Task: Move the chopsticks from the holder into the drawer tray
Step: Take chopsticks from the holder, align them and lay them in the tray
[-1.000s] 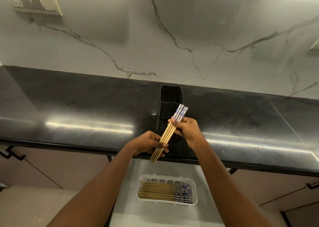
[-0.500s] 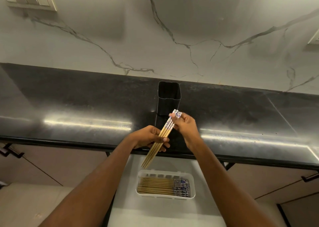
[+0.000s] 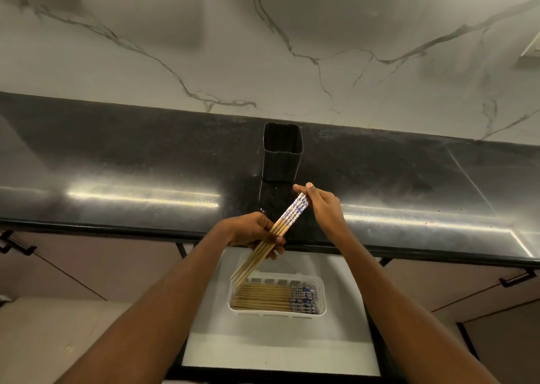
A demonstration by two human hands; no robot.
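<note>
Chopsticks (image 3: 292,212) dipped toward tray (image 3: 323,296) | left fingers (image 3: 277,240) curled round them | right fingers (image 3: 309,189) straight, touching tops | black counter (image 3: 146,164), marble wall (image 3: 175,47)

Black countertop (image 3: 122,167) below veined marble wall (image 3: 181,38)

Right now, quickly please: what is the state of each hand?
Left hand: closed around the bundle of tan wooden chopsticks with blue-patterned ends.
Right hand: fingers against those patterned ends; pinching or only touching cannot be told.
</note>
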